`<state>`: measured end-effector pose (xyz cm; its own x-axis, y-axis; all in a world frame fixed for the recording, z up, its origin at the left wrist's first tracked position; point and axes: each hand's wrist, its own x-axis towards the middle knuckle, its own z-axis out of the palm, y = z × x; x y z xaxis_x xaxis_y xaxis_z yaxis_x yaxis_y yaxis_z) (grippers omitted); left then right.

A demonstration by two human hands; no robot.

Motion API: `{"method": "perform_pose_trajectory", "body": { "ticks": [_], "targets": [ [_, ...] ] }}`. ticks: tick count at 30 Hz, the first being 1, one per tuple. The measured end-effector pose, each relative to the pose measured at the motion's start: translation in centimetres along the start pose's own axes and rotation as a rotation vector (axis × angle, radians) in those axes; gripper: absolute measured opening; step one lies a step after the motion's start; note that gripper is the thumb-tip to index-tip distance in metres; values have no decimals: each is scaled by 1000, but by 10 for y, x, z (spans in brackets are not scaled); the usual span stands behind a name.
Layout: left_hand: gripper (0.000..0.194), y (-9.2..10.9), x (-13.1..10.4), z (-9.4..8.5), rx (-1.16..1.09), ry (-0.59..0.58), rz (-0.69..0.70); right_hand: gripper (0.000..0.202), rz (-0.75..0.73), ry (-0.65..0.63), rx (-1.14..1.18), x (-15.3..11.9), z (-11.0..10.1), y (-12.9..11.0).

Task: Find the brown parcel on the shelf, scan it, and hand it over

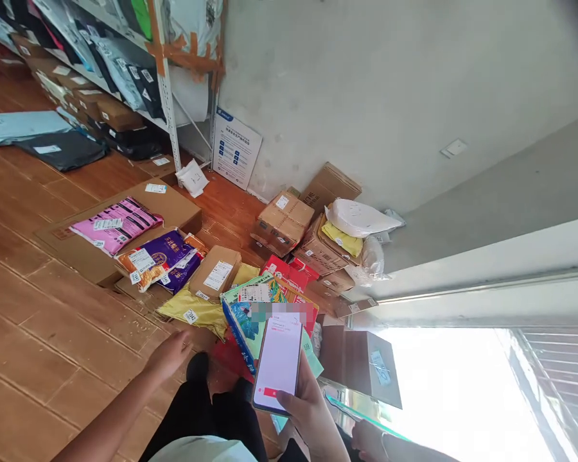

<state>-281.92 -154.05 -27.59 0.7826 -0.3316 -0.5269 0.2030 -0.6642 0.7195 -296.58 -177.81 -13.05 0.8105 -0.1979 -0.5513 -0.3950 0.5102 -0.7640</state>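
My right hand (308,407) holds a smartphone (280,359) upright, its thumb on the lower screen by a red button. The screen is mostly white. Behind the phone lies a green and blue printed package (243,321) with a white label, partly hidden. My left hand (168,353) hangs over the floor with fingers loosely bent and apart, holding nothing. Nearest to it is a yellow mailer bag (190,311) with a small brown box (216,273) resting on it. Beside these lie a purple and orange food bag (166,260) and a pink parcel (118,224) on a large flat carton (96,263).
Another person's hand (367,439) with a bracelet reaches in at the lower right. Stacked boxes (284,221) and a white bag (361,218) stand by the wall. A shelf (168,115) full of parcels is at the upper left; a grey box (361,366) stands near the bright doorway.
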Motion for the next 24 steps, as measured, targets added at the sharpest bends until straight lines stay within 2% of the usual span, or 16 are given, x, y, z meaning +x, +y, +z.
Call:
{"method": "perform_pose_trajectory", "body": {
  "ticks": [1,3,5,6,8,10,14,17,21,24],
  "targets": [
    [18,16,7,1,-42,-37,48,99,-5,-3,8,-1,4,0],
    [41,56,8,3,-156,-137,145,98,-10,-15,16,-3,10,0],
    [67,97,-7,5,-388,-316,167,99,-28,-29,22,-7,14,1],
    [74,115,-18,5,-478,-366,162,100,-40,-34,31,-9,16,0],
    [82,142,-38,5,-608,-416,149,102,-65,-59,50,-14,17,0],
    [80,160,-54,6,-652,-408,162,101,-96,-100,69,-20,18,0],
    [68,179,-69,8,-648,-310,224,99,-150,-149,105,-33,19,0],
    [62,187,-79,11,-679,-273,249,91,-140,-75,170,-42,17,5],
    [55,185,-98,20,-695,-249,296,72,-111,64,256,-47,4,21],
    [56,176,-113,30,-657,-170,327,64,-123,53,316,-50,-8,35]
  ]
}}
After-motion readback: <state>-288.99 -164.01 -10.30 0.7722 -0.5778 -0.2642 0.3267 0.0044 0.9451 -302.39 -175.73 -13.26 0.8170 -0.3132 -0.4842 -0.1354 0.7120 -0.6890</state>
